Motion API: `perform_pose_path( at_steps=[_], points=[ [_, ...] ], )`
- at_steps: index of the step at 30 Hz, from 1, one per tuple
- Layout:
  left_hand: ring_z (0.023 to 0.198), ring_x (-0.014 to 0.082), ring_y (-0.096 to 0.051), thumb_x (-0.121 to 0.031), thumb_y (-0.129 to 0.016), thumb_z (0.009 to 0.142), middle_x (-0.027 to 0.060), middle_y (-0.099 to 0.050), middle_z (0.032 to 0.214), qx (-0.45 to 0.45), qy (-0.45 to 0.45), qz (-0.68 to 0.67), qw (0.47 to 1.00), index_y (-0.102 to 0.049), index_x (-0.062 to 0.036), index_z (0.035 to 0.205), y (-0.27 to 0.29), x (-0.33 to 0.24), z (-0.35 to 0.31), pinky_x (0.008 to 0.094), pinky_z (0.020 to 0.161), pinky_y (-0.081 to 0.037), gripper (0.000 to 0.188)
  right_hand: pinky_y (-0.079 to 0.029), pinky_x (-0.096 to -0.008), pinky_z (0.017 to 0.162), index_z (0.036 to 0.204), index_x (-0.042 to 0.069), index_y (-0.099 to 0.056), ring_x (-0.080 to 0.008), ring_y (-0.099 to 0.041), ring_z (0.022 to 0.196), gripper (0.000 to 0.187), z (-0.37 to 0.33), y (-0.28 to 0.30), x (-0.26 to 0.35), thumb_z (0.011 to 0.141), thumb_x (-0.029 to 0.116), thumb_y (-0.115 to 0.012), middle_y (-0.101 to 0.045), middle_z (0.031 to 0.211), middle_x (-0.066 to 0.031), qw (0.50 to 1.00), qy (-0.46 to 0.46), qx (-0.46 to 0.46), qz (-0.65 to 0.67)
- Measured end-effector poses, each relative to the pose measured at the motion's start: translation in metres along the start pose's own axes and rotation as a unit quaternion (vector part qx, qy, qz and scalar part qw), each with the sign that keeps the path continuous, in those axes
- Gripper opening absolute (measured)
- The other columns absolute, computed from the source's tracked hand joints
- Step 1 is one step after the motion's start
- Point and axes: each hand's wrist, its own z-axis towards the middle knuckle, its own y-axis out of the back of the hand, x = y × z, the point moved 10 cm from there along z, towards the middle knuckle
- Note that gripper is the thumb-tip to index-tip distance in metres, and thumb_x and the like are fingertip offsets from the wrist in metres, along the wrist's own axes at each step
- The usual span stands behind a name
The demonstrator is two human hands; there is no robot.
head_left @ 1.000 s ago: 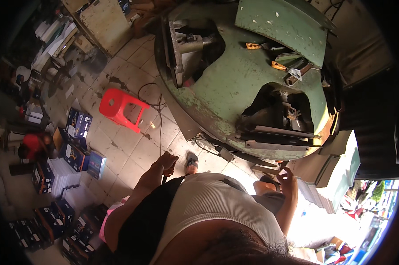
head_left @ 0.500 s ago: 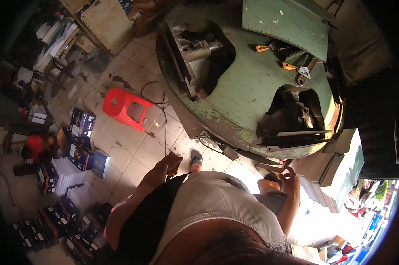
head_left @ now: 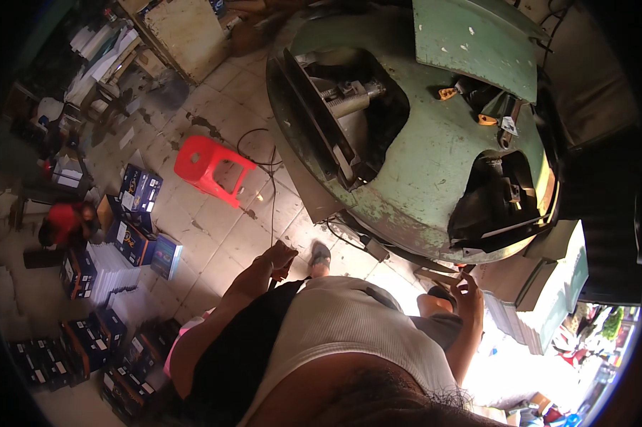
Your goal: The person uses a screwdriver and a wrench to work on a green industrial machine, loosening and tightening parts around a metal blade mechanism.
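Note:
My left hand (head_left: 282, 260) hangs in front of my left hip with its fingers curled. Something dark, too small to name, shows just below it. My right hand (head_left: 469, 293) is raised by the near right rim of a large round green machine (head_left: 413, 178), thumb and fingertips drawn together. Whether anything sits between those fingertips is hard to make out. The machine's worn top has dark cut-out openings with metal bars and clamps in them. Two small orange-yellow pieces (head_left: 447, 93) lie near its raised green panel (head_left: 477, 50).
A red plastic stool (head_left: 210, 171) stands on the tiled floor, a cable (head_left: 272, 206) beside it. Boxes (head_left: 134, 242) and paper stacks (head_left: 111, 274) fill the left. A person in red (head_left: 66, 220) is farther left. Tall stacks of sheets (head_left: 523, 317) stand by the machine at right.
The view has turned slightly, so the machine appears farther right and lower. Both hands keep nearly the same places and poses.

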Motion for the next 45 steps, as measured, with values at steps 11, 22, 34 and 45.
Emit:
perform_pose_path(
  at_steps=[11, 22, 34, 45],
  points=[
    [0.103, 0.0381, -0.070, -0.045, -0.058, 0.102, 0.0209, -0.072, 0.108, 0.030, -0.194, 0.279, 0.940, -0.056, 0.0017, 0.123, 0.001, -0.016, 0.053, 0.0446, 0.092, -0.054, 0.052, -0.056, -0.0422, 0.081, 0.138, 0.008, -0.062, -0.0300, -0.073, 0.093, 0.057, -0.012, -0.013, 0.002, 0.087, 0.027, -0.077, -0.075, 0.107, -0.0160, 0.999, -0.026, -0.005, 0.034],
    [0.069, 0.0290, -0.065, -0.030, -0.058, 0.099, 0.0138, -0.062, 0.068, 0.091, -0.311, 0.182, 0.928, -0.061, 0.0011, 0.081, -0.015, -0.038, 0.021, 0.0447, 0.068, -0.050, 0.036, -0.055, -0.0422, 0.097, 0.142, 0.019, -0.060, -0.0306, -0.071, 0.110, 0.058, -0.008, 0.004, 0.007, 0.088, 0.038, -0.072, -0.076, 0.113, -0.0130, 0.996, -0.090, 0.024, -0.005],
    [0.086, 0.0288, -0.064, -0.048, -0.073, 0.090, 0.0133, -0.061, 0.090, -0.004, -0.112, 0.037, 0.993, -0.050, 0.0089, 0.111, 0.011, -0.022, 0.036, 0.0400, 0.081, -0.054, 0.065, -0.056, -0.0384, 0.082, 0.131, 0.020, -0.066, -0.0257, -0.073, 0.091, 0.044, -0.012, -0.002, 0.006, 0.089, 0.028, -0.074, -0.074, 0.102, -0.0133, 0.997, -0.056, 0.007, 0.057],
    [0.084, 0.0225, -0.065, -0.046, -0.073, 0.091, 0.0112, -0.066, 0.088, 0.013, -0.051, -0.014, 0.999, -0.055, 0.0026, 0.107, -0.005, 0.014, 0.050, 0.0360, 0.080, -0.055, 0.054, -0.058, -0.0401, 0.081, 0.140, 0.013, -0.059, -0.0299, -0.075, 0.094, 0.055, -0.017, -0.004, 0.015, 0.088, 0.023, -0.076, -0.074, 0.106, -0.0186, 0.996, -0.072, 0.018, 0.041]
  ],
)
